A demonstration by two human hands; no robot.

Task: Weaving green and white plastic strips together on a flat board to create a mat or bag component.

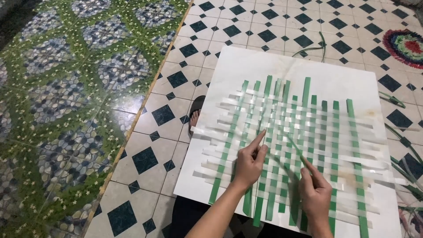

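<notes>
Head view: a woven mat of green and white strips (291,145) lies on a white board (246,61). The left hand (249,163) presses on the weave, fingers together; the right hand (315,194) pinches a thin green strip (294,147). The board rests on a black-and-white tiled floor (176,101), beside a green pebble-patterned floor (57,110); a round rug (405,46) lies far right.

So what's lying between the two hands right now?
In the head view, only the woven mat of green and white strips lies between the left hand and right hand, on the white board.

White board (308,66) on tiled floor (264,26), bearing woven strips (304,132)
</notes>
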